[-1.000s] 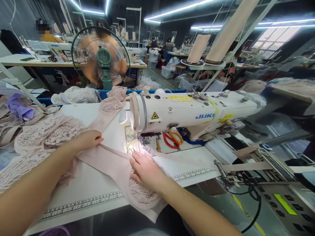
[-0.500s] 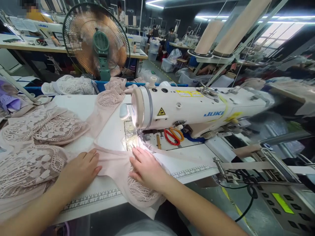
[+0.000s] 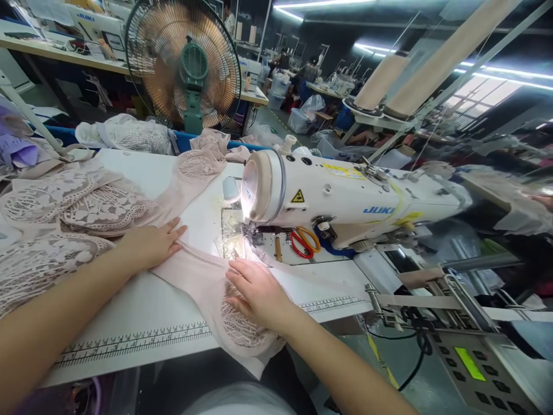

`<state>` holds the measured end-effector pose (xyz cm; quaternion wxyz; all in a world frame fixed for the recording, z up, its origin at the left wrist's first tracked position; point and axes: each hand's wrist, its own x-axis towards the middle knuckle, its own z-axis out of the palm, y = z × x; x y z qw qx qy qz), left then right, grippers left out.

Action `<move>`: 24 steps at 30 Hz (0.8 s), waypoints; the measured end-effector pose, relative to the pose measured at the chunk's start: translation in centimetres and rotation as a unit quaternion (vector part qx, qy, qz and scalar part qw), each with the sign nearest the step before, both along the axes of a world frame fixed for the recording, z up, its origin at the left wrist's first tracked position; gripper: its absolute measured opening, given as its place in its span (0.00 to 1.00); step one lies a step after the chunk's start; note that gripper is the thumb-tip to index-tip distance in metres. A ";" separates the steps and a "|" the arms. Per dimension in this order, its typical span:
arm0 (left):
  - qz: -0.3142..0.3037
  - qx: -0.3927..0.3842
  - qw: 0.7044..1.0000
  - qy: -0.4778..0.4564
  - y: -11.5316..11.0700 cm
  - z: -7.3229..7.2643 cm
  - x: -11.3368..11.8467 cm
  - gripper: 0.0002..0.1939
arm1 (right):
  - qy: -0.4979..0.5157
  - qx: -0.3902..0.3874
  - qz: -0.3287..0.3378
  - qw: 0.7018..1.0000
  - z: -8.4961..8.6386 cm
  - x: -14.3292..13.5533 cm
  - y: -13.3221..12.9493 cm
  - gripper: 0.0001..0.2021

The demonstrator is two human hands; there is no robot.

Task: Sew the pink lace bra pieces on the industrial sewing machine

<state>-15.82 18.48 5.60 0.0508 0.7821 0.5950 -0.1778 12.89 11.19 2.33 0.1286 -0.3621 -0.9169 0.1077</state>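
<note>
A pale pink lace bra lies across the white sewing table, below the needle area of a JUKI sewing machine. My left hand rests flat on the left part of its fabric, fingers stretched out to the right. On the lace cup lies my right hand, its fingers extended and slightly apart near the lit needle plate. Fabric spans the space between both hands. Parts of the cup are hidden beneath my right hand.
More lace bras are piled on the left. Red- and orange-handled scissors lie under the machine arm. A large fan stands behind the table. A ruler tape runs along its front edge. A control panel sits at lower right.
My left hand has moved up and slightly right along the fabric, away from the front edge. My right hand stays on the cup. The whole view has shifted and tilted a little.
</note>
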 end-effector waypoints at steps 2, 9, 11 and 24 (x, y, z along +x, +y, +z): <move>0.009 0.060 0.998 -0.020 -0.4 -0.1 0.0 0.29 | -0.037 -0.022 -0.003 0.999 -0.3 -0.4 0.4 0.27; -0.091 0.163 0.976 -0.111 -5.5 -3.1 -0.7 0.23 | -0.096 -0.022 -0.014 0.995 0.9 -1.7 1.1 0.21; -0.085 0.172 0.974 -0.116 -6.7 -3.6 -0.6 0.22 | -0.093 -0.015 -0.016 0.995 1.8 -2.8 2.2 0.12; -0.029 0.105 0.992 -0.070 -6.8 -1.4 -1.5 0.26 | -0.054 0.010 0.040 0.998 -0.5 -3.9 4.2 0.24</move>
